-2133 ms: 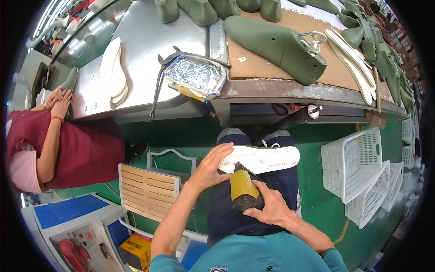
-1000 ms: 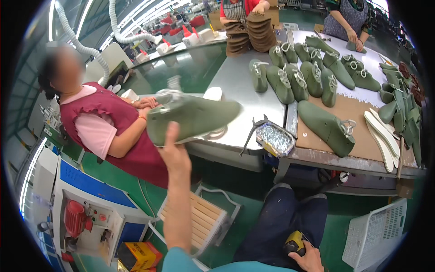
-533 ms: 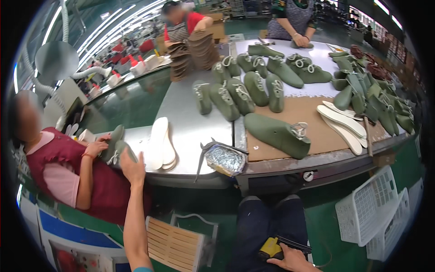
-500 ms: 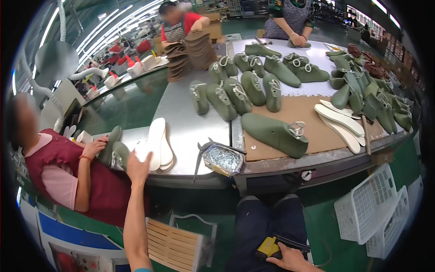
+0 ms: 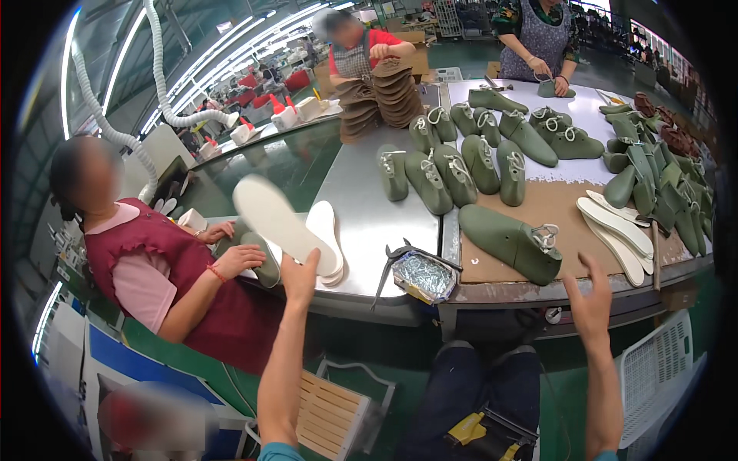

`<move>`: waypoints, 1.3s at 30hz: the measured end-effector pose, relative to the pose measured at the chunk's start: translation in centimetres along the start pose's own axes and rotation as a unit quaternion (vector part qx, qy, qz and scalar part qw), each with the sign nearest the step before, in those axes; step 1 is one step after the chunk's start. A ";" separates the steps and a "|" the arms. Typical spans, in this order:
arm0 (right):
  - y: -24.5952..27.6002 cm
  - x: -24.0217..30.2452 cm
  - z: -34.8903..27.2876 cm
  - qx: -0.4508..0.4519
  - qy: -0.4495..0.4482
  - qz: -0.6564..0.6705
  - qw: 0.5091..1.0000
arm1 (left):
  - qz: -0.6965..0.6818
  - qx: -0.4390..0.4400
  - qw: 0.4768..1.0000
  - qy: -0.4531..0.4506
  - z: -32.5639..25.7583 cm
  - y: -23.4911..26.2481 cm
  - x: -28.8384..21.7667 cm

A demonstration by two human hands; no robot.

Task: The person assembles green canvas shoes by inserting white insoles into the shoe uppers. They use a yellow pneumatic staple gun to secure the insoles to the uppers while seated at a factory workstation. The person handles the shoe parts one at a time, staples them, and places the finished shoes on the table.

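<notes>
A person's left hand [image 5: 298, 280] grips a white insole [image 5: 280, 219] by its near edge, thumb on top and the other fingers largely hidden beneath, with the insole slanting up over the metal table between a stack of insoles [image 5: 321, 223] and a co-worker [image 5: 184, 284] in maroon. The right hand [image 5: 590, 296] is raised at the table's edge, empty, fingers well spread, near a large green last [image 5: 503, 242]. Print on the box of nails [image 5: 417, 293] beside the pincers [image 5: 398, 250] is too small to read; the insole in hand turns up a plain, pale face, where one two seconds earlier carried red and blue printing.

Half a second ago the left hand was open, nothing in its grasp, near the lasts at the co-worker's hands, and the right held a yellow-and-black tool [image 5: 467, 430]. That tool now lies alone on the person's lap. The co-worker's hands rest on a green last [image 5: 267, 270]. Laced lasts [image 5: 477, 165] stand farther back, in place as before.
</notes>
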State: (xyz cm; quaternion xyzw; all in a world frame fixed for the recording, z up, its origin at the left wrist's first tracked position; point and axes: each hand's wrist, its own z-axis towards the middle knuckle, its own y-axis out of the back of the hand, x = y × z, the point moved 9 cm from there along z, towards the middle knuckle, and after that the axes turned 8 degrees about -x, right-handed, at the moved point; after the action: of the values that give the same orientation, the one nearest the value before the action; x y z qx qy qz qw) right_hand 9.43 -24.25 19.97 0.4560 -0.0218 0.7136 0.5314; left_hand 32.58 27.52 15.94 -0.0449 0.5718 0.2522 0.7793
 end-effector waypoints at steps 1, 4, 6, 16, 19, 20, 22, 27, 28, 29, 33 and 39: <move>-1.9 -0.1 1.9 0.011 -0.004 -0.005 1.000 | -0.006 0.006 0.999 -0.040 -0.4 -0.5 0.0; -7.2 0.6 5.3 0.100 0.019 -0.002 0.995 | -0.023 0.013 0.995 -0.093 -0.7 -2.0 -0.8; -9.7 -0.3 6.1 0.179 -0.071 0.004 0.981 | -0.062 0.028 0.997 -0.043 -0.6 -3.4 -1.8; -10.2 -0.8 4.7 0.293 -0.087 -0.007 0.952 | 0.482 0.084 0.871 -0.040 2.0 -6.1 1.3; -11.1 -1.0 3.5 0.332 -0.121 0.001 0.936 | 0.413 0.147 0.898 0.036 3.0 -6.5 3.0; -11.4 -1.3 3.1 0.332 -0.118 0.017 0.936 | 0.447 0.143 0.883 0.019 2.4 -7.6 2.1; -12.2 -2.1 3.0 0.318 -0.081 0.009 0.945 | 0.514 0.128 0.847 -0.045 1.6 -9.2 0.6; -12.4 -3.0 2.7 0.331 -0.120 -0.006 0.936 | 0.500 0.133 0.856 -0.016 1.8 -9.7 -0.2; -12.4 -3.3 2.8 0.348 -0.157 0.035 0.924 | 0.462 0.139 0.876 0.025 2.2 -9.6 0.3; -12.9 -3.5 2.5 0.370 -0.192 0.080 0.906 | 0.427 0.146 0.891 0.051 2.8 -9.0 1.0; -12.8 -5.7 1.5 0.330 -0.386 0.261 0.821 | 0.306 0.134 0.936 0.110 4.6 -8.5 3.6; -11.7 -6.5 -1.7 0.249 -0.511 0.475 0.672 | 0.233 0.108 0.958 0.128 4.8 -8.8 3.1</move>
State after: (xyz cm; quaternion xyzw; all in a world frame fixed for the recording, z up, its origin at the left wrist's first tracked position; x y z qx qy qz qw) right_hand 17.60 -23.07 9.30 0.7929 -0.3254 0.5040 -0.1063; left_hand 41.39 22.63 12.86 0.1417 0.6851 0.3555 0.6198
